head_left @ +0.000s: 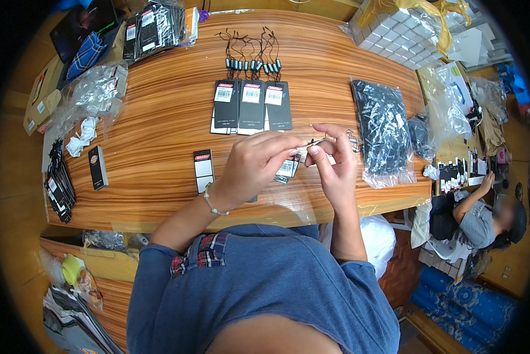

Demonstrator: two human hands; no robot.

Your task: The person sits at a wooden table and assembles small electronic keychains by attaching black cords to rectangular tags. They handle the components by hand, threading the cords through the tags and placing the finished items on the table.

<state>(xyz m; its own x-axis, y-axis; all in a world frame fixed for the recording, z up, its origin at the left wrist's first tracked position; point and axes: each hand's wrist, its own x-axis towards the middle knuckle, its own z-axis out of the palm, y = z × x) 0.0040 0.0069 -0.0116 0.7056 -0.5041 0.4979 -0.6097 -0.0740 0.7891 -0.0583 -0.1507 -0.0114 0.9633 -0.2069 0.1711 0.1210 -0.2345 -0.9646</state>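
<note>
Left hand and right hand — fingers pinched on thin cord over tabletop; tags far, bag right.

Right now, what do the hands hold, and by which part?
Both the left hand and the right hand pinch a thin pale strip near its ends.

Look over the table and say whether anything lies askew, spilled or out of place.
Little stands out. Three tags lie in a neat row below the loops. One tag lies alone, tilted, near the left edge. Both hands, left and right, pinch a thin piece between them. Nothing looks spilled or damaged.
</note>
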